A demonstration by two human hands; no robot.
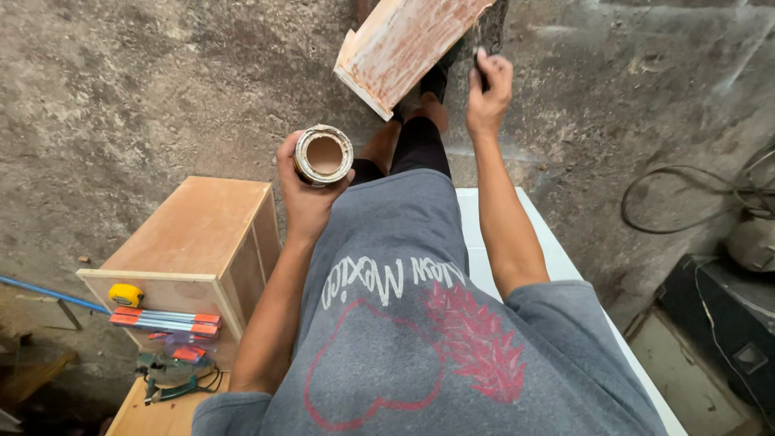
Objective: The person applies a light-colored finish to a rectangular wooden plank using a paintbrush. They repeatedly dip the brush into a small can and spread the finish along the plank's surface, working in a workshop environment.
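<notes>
1. The left hand point(305, 187) sits raised in front of the chest; its fingers curl shut around a round can, thumb on the near side; the forearm rises from a bent elbow low in the view.
2. The right hand point(488, 90) reaches further forward; its fingers close on a dark brush handle, knuckles up; the right arm runs nearly straight from the sleeve.
3. The two hands are well apart.

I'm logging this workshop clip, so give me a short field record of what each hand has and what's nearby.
left hand: grips a small open can
right hand: holds a brush against a whitish wooden piece
beside left arm: plywood box
on box edge: yellow tape measure, orange-tipped spirit level
floor: bare concrete
</notes>
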